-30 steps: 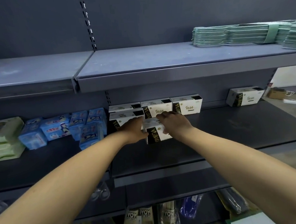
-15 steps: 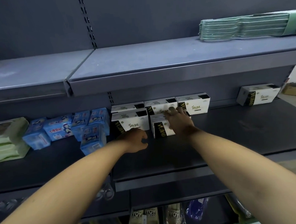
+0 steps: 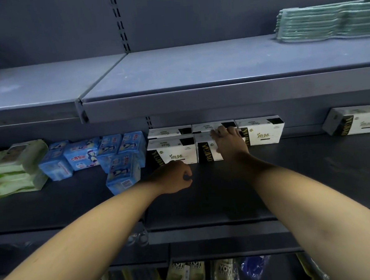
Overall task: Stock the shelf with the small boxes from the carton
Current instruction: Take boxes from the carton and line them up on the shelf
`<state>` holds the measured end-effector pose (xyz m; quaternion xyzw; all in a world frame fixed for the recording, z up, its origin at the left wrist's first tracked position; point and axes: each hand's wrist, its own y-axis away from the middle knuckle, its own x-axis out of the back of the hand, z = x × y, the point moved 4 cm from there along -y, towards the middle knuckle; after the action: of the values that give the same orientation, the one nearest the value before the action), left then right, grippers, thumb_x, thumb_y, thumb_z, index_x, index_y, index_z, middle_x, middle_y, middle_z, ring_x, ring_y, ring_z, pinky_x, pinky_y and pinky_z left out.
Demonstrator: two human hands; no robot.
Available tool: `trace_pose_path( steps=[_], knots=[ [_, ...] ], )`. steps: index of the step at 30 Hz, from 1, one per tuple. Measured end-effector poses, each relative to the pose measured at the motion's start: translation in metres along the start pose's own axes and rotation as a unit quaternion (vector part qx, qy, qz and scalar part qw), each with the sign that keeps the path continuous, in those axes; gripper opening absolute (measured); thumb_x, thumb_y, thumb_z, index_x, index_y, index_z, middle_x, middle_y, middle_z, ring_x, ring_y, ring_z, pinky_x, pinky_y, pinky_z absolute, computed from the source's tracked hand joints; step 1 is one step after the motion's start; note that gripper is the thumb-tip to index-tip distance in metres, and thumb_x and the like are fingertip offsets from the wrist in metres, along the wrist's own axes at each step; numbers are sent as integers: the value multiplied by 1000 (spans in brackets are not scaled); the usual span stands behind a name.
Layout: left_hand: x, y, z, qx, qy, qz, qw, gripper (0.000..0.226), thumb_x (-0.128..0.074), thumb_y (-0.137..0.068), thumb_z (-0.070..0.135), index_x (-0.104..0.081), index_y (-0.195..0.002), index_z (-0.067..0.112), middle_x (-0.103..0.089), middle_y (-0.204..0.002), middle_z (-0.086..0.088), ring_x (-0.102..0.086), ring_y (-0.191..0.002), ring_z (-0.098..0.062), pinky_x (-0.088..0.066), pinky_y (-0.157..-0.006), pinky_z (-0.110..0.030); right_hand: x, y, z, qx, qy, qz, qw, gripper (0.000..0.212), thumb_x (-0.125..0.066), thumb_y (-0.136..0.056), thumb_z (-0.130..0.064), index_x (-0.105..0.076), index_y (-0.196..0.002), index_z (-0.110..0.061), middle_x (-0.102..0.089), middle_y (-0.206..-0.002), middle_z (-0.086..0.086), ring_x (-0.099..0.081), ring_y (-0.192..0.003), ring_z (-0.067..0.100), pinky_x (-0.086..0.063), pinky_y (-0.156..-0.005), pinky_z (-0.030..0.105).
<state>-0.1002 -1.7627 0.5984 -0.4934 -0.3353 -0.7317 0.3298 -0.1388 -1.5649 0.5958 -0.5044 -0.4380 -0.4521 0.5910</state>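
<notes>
Several small white boxes with black and gold print stand in two rows at the back of the dark middle shelf (image 3: 301, 176). My right hand (image 3: 228, 144) lies over the front-row box (image 3: 206, 151), fingers spread across its top and front. To its left stands another front box (image 3: 173, 151). Behind them are back-row boxes, one at the right (image 3: 262, 130). A lone box (image 3: 356, 123) sits far right. My left hand (image 3: 175, 176) hovers in front of the left box with fingers curled, holding nothing. The carton is out of view.
Blue packets (image 3: 85, 155) and green-white packs (image 3: 14, 168) fill the shelf's left part. A stack of green cloths (image 3: 328, 21) lies on the upper shelf (image 3: 197, 74). Slippers (image 3: 185, 274) and bagged goods sit on the bottom shelf.
My right hand has pushed the box back into line beside the left front box. My left hand let go and drew back toward me, fingers curling.
</notes>
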Motion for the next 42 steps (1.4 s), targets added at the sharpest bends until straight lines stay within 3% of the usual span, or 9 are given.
trace_pose_path(
  steps=[3, 7, 11, 13, 18, 22, 26, 35, 42],
  knots=[
    [-2, -1, -2, 10, 7, 10, 1000, 35, -60, -93, 30, -62, -124, 14, -61, -125, -4, -57, -111, -19, -47, -94, -33, -1, -2, 1, -1, -14, -7, 1000, 74, -67, -88, -19, -26, -150, -16, -30, -151, 13, -31, -138, 35, -25, -115, 46],
    [-5, -7, 8, 5, 6, 36, 999, 41, -62, -91, 28, -56, -129, 13, -56, -130, -7, -55, -116, -23, -46, -96, -36, 6, 17, 5, -35, -42, -10, 998, 94, -69, -87, -28, -7, -156, -16, -15, -160, 13, -11, -148, 34, -12, -121, 50],
    [-1, -21, 51, -29, -18, 117, 993, 44, -61, -90, 23, -52, -132, 14, -51, -133, -7, -51, -119, -28, -46, -93, -40, 25, 71, 17, -94, -77, 47, 992, 69, -59, -91, -21, -25, -151, -16, -29, -151, 12, -28, -139, 33, -37, -108, 50],
    [-5, -27, 85, -55, -29, 136, 989, 43, -60, -90, 25, -51, -131, 15, -49, -133, -5, -50, -119, -28, -47, -91, -42, 29, 103, 29, -139, -82, 15, 987, 52, -48, -97, -17, -32, -146, -15, -36, -146, 12, -36, -134, 33, -43, -98, 48],
    [-50, -20, 178, -168, 6, 62, 984, 51, -62, -89, 28, -47, -136, 17, -46, -140, -8, -49, -126, -28, -44, -101, -41, 39, 206, 58, -228, -29, 1, 973, 39, -56, -93, -24, -53, -131, -13, -52, -126, 10, -51, -117, 31, -46, -84, 39],
    [-96, 17, 247, -292, -36, 62, 954, 38, -62, -87, 33, -52, -119, 14, -54, -119, -8, -55, -109, -30, -50, -82, -42, 42, 305, 62, -308, -7, -38, 951, 47, -65, -86, -28, -52, -129, -13, -56, -122, 7, -54, -113, 29, -51, -83, 42],
    [-143, 70, 300, -360, -39, 20, 932, 45, -63, -88, 33, -49, -126, 12, -52, -125, -10, -53, -114, -31, -49, -86, -43, 47, 399, 54, -391, 4, -69, 918, 46, -63, -89, -31, -50, -130, -14, -55, -128, 8, -52, -118, 29, -50, -89, 43],
    [-194, 159, 383, -430, -46, -30, 901, 49, -63, -90, 31, -45, -132, 12, -48, -131, -9, -51, -116, -30, -47, -86, -42, 64, 535, 47, -471, 17, -99, 876, 40, -63, -90, -32, -52, -124, -14, -57, -122, 7, -54, -114, 28, -51, -86, 42],
    [-257, 222, 418, -387, -16, -89, 918, 50, -60, -90, 29, -44, -133, 10, -48, -133, -10, -52, -117, -29, -48, -92, -44, 59, 628, 46, -455, -10, -138, 880, 42, -62, -91, -33, -50, -126, -14, -55, -122, 7, -52, -114, 26, -47, -84, 39]
  ],
)
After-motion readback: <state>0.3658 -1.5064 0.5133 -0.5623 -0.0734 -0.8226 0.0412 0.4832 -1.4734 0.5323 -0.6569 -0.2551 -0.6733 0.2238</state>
